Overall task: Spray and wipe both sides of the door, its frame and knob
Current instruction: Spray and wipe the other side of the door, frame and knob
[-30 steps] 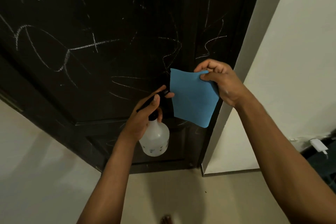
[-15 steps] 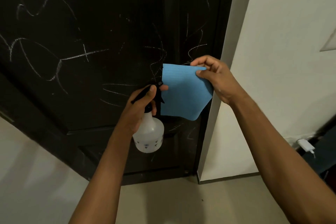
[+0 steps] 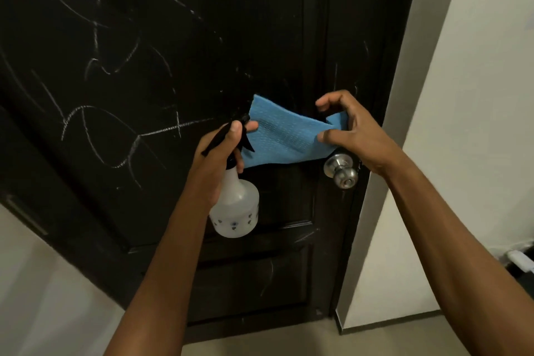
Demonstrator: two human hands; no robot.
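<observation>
The right hand (image 3: 358,136) pinches one blue cloth (image 3: 286,136), and the single metal knob (image 3: 341,169) lies just below it at about 7 o'clock, its axis pointing out from the dark door (image 3: 144,37). The left hand (image 3: 219,159) grips the one spray bottle (image 3: 235,208), farther from the knob, at its 9 o'clock.

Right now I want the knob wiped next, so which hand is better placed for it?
Probably the right hand: it holds the cloth just above the knob. The left hand grips the spray bottle.
</observation>
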